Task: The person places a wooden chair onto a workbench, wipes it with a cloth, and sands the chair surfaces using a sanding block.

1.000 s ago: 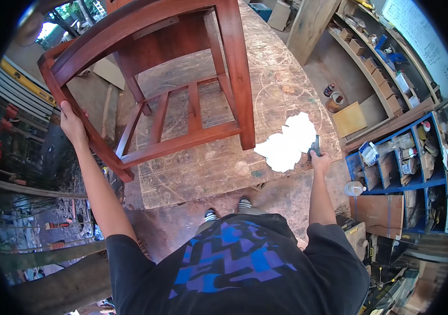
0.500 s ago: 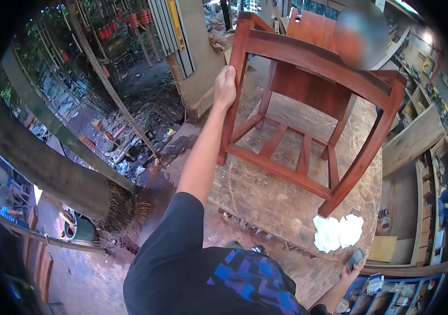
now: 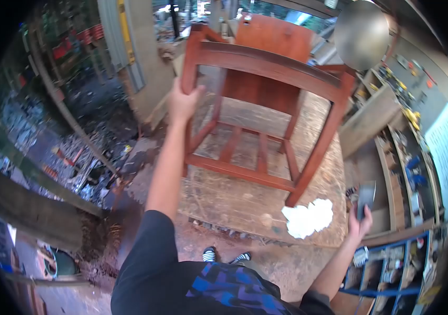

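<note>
A reddish-brown wooden chair (image 3: 268, 60) stands on the worn wooden table (image 3: 224, 202), with slats low in its frame and a wide panel at the back. My left hand (image 3: 183, 102) is closed round the chair's upright post on the left side, arm stretched out. Off the table's right edge, my right hand (image 3: 359, 223) grips a flat grey rectangular object (image 3: 367, 198), whose exact kind I cannot make out. Between that hand and the chair's near leg lies a crumpled white cloth or paper (image 3: 308, 218) on the table.
Shelves with small boxes and tools (image 3: 392, 178) line the right side. A blue compartment rack (image 3: 381, 268) stands at the lower right, and a papered board (image 3: 447, 149) hangs above. To the left are a thick post (image 3: 29, 202), a green bucket (image 3: 64, 264) and scattered debris.
My right hand has risen from low beside the table, bringing the flat grey object up. The view has turned, so the chair sits further left. My left hand keeps its hold on the post.
</note>
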Demonstrator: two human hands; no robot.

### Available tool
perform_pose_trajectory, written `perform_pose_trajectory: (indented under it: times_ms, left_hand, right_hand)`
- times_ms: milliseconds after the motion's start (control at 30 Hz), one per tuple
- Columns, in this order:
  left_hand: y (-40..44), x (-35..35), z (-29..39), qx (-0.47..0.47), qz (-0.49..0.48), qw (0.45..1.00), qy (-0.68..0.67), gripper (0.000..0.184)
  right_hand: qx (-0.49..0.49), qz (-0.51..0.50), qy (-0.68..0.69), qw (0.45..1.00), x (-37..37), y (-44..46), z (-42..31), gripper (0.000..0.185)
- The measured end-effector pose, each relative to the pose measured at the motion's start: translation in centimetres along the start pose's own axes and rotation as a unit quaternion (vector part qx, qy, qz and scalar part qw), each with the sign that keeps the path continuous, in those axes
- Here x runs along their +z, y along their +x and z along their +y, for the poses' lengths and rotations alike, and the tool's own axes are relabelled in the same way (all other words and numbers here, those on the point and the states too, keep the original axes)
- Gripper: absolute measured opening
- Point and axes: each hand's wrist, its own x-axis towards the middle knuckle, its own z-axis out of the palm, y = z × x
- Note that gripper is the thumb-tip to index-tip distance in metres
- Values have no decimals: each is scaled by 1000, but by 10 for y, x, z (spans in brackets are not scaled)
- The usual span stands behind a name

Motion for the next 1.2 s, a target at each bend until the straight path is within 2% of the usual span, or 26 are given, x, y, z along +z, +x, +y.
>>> perform_pose_trajectory:
  times_ms: [33, 67, 100, 133, 167, 200, 267, 367, 467, 600, 733, 967, 1100, 1200]
  left_hand:
    - [-1, -2, 2, -39, -17, 999, 19, 64]
    - [-6, -1, 10, 16, 35, 997, 72, 62]
    - [-6, -1, 10, 17, 32, 997, 71, 61]
    - [-5, -1, 9, 19, 32, 997, 71, 60]
    - [-5, -1, 10, 19, 34, 997, 73, 59]
    - [-6, -1, 14, 14, 35, 994, 98, 58]
    - [-14, -1, 25, -4, 42, 988, 151, 56]
    - [-22, 5, 36, -56, 70, 966, 244, 53]
    - [-25, 11, 42, -92, 89, 952, 278, 53]
    - [-22, 16, 34, -75, 113, 951, 278, 53]
    - [-25, 17, 34, -75, 115, 953, 269, 52]
    - [-23, 17, 34, -80, 111, 952, 273, 51]
    - [-22, 18, 33, -76, 119, 950, 278, 51]
    - [-21, 18, 35, -78, 116, 950, 278, 52]
  right_hand:
    - [-10, -93, -89, 992, 46, -4, 8, 34]
    - [-33, -113, -127, 985, 99, -14, 25, 42]
    - [-159, -164, -298, 927, 137, -15, 40, 44]
    - [-301, -195, -486, 797, 188, -35, 56, 39]
    - [-438, -223, -575, 655, 212, -31, 66, 35]
    - [-533, -278, -582, 548, 237, -28, 74, 36]
    - [-599, -319, -585, 444, 276, -19, 86, 47]
    - [-641, -336, -597, 345, 307, 23, 90, 64]
    - [-673, -373, -587, 250, 329, 61, 90, 69]
    - [-691, -401, -574, 182, 348, 88, 93, 61]
    - [-658, -433, -594, 164, 354, 93, 93, 70]
    - [-651, -419, -631, 54, 372, 82, 85, 81]
    - [-645, -395, -654, 24, 369, 95, 88, 82]
    - [-651, -415, -630, 82, 361, 102, 96, 77]
